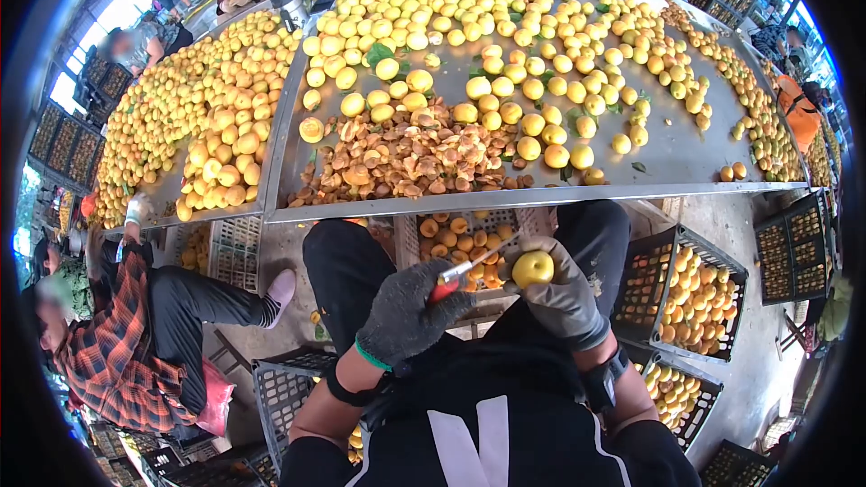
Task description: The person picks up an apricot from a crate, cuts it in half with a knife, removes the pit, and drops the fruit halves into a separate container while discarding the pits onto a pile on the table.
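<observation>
My left hand (401,311), in a dark grey glove with a green cuff edge, is closed around the red handle of a knife (444,289). The blade points up and to the right, towards my other hand. Gloved in grey, my right hand (566,293) holds a whole yellow fruit (533,268) between thumb and fingers. Both hands are above my lap. Below and beyond them is a crate (408,239) with orange, cut-looking fruit in it.
A metal table (631,188) ahead bears many yellow fruits and a pile of brown scraps (406,158). Crates of fruit (699,302) stand at the right, another crate (284,397) at the lower left. A person in a plaid shirt (122,352) sits at the left.
</observation>
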### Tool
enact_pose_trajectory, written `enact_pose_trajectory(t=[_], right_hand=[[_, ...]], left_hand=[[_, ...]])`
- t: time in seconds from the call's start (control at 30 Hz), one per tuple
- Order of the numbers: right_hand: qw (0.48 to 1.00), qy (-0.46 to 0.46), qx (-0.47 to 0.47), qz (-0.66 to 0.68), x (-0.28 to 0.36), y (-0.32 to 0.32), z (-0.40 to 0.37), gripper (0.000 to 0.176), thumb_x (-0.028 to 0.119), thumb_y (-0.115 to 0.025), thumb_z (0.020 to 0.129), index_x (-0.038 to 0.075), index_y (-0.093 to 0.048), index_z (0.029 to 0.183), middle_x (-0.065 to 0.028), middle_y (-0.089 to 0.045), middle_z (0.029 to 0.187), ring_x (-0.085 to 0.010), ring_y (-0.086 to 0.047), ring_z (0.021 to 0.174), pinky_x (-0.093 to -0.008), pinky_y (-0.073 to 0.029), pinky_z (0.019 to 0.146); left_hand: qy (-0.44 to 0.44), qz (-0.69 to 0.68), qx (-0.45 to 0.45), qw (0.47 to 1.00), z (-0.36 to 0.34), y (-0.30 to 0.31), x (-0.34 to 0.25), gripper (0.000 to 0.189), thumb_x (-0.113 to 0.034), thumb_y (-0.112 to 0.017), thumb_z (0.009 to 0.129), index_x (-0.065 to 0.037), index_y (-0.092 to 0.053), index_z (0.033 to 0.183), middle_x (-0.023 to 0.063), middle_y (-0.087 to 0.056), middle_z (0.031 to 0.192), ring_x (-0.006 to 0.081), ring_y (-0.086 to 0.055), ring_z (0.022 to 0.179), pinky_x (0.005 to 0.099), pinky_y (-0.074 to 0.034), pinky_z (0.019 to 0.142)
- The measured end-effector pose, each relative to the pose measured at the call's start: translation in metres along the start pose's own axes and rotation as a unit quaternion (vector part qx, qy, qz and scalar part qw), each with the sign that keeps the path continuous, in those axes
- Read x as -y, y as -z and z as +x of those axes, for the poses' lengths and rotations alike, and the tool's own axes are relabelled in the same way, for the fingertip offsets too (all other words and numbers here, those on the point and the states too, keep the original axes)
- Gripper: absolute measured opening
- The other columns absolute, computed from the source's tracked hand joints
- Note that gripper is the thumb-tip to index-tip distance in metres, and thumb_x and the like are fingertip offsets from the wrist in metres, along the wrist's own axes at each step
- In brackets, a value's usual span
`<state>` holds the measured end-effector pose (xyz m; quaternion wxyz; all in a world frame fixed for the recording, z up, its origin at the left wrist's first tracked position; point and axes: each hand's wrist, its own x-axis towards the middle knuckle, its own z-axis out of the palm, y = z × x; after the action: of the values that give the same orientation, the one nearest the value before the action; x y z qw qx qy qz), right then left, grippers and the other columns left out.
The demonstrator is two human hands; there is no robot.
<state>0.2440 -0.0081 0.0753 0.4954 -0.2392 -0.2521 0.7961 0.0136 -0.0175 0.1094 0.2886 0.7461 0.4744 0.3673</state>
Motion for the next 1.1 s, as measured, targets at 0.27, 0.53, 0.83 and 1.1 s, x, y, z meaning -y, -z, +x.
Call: enact_pose_trajectory(t=[0.27,0.53,0.83,1.1], right_hand=[[0.982,0.103,0.029,-0.156,-0.008,-0.014,-0.007,0.051,0.001,-0.075,0.072,0.008,-0.050,0.116,-0.0085,-0.057,0.109,-0.0182,-0.055,0.105,-0.0323,-0.046,0.090],[0.989,0.069,0.114,-0.068,-0.017,-0.013,-0.008,0.045,0.002,-0.074,0.072,0.009,-0.052,0.111,-0.0105,-0.058,0.107,-0.0213,-0.057,0.100,-0.0342,-0.046,0.088],[0.995,0.044,0.091,0.011,-0.019,-0.017,-0.009,0.046,-0.001,-0.073,0.069,0.009,-0.052,0.108,-0.0092,-0.056,0.104,-0.0229,-0.057,0.097,-0.0337,-0.046,0.084],[0.991,0.062,0.109,-0.049,-0.022,-0.014,-0.011,0.045,-0.006,-0.067,0.067,0.009,-0.052,0.107,-0.0082,-0.056,0.106,-0.0220,-0.057,0.097,-0.0340,-0.046,0.086]], left_hand=[[0.054,-0.008,0.084,0.995,-0.025,-0.021,0.003,0.041,-0.034,-0.074,0.077,-0.003,-0.064,0.101,0.0177,-0.064,0.079,0.0333,-0.064,0.070,0.0391,-0.051,0.061],[0.040,0.033,0.127,0.991,-0.026,-0.023,-0.004,0.040,-0.033,-0.076,0.075,0.001,-0.066,0.095,0.0188,-0.064,0.073,0.0327,-0.064,0.065,0.0372,-0.051,0.058],[0.051,0.104,0.150,0.982,-0.036,-0.032,0.002,0.038,-0.027,-0.069,0.078,-0.005,-0.064,0.108,0.0142,-0.065,0.088,0.0310,-0.065,0.078,0.0390,-0.052,0.068],[0.073,0.079,0.152,0.982,-0.033,-0.037,0.002,0.031,-0.021,-0.069,0.076,-0.003,-0.065,0.101,0.0196,-0.064,0.077,0.0362,-0.063,0.071,0.0430,-0.051,0.063]])
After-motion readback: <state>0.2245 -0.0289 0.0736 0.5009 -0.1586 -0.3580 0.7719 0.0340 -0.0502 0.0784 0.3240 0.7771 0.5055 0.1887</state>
